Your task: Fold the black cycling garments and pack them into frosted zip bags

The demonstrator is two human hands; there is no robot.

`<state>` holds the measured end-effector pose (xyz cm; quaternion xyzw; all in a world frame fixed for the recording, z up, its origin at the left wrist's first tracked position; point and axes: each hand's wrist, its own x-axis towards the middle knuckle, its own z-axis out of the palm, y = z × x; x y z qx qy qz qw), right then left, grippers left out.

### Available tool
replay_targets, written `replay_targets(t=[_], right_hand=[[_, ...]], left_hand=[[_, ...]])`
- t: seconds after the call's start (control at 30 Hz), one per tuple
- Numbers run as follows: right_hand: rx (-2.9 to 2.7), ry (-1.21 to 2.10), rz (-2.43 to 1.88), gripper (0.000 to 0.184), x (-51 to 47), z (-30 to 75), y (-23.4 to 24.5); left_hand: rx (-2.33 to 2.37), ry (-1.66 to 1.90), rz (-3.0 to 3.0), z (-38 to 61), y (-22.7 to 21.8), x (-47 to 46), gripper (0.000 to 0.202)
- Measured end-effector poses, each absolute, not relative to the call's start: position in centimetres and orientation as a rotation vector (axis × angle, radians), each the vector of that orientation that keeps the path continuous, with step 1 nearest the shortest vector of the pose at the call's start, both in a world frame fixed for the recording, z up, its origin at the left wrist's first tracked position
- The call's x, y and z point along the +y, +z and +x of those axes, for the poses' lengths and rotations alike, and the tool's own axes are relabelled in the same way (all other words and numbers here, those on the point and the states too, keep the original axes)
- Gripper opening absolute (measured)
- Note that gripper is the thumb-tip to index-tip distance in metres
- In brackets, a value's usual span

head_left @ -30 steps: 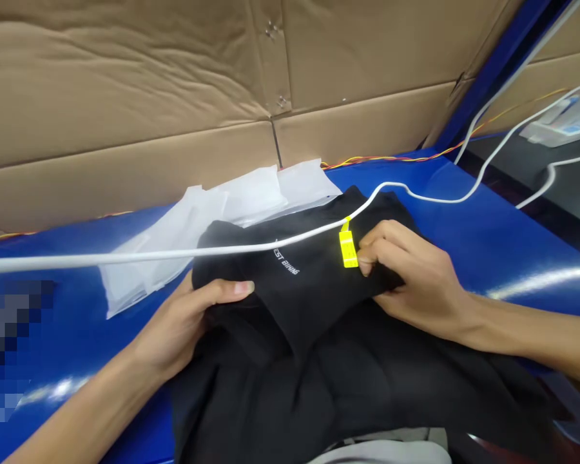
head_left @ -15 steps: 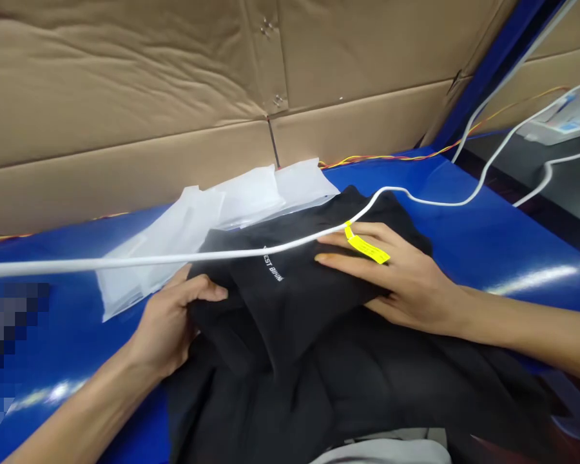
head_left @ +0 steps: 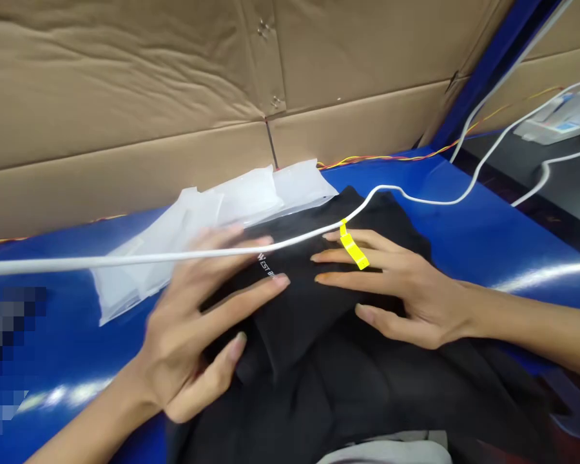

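Observation:
Black fabric, apparently a garment (head_left: pixel 309 361), lies spread and wrinkled on the blue table (head_left: pixel 493 245), with small white lettering near its middle. Over its left part is my left hand (head_left: pixel 207 316), fingers apart and slightly blurred, the fingertips close to the lettering. My right hand (head_left: pixel 401 283) rests on the right part of the cloth with its fingers spread. A white cable (head_left: pixel 294 240) runs across in front of the cloth, and from it a yellow tag (head_left: pixel 355 251) hangs before my right fingers. Neither hand grips anything.
Several whitish plastic bags (head_left: pixel 251 193) lie behind the cloth. A brown padded panel (head_left: pixel 174 90) stands at the back, with thin red and yellow wires (head_left: pixel 367 158) along its foot. At the right a clear plastic box (head_left: pixel 560 119) rests on a dark surface.
My left hand has let go of the cloth's left edge and moved right over it, opening its fingers. My right fingers have spread, thumb now showing. The yellow tag has swung left.

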<state>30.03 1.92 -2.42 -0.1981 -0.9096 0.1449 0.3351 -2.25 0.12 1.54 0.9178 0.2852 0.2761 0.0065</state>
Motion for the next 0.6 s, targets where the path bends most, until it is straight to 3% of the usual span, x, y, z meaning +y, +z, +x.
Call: replay_targets(t=[0.1, 0.27, 0.4, 0.6], right_hand=[[-2.204, 0.378, -0.699, 0.03, 1.9, 30.0, -2.4], [-2.061, 0.377, -1.22, 0.02, 2.1, 29.6, -2.0], [-2.245, 0.514, -1.307, 0.049, 2.3, 29.1, -1.5], [-1.898, 1.064, -1.282, 0.026, 3.0, 29.5, -1.2]], left_hand=[[0.624, 0.532, 2.841, -2.6, 1.5, 0.4, 0.057], [0.566, 0.407, 2.784, -2.9, 1.3, 1.3, 0.06], [0.619, 0.458, 2.849, -2.2, 1.1, 0.9, 0.055], [0.725, 0.695, 2.91, -2.2, 1.0, 0.4, 0.046]])
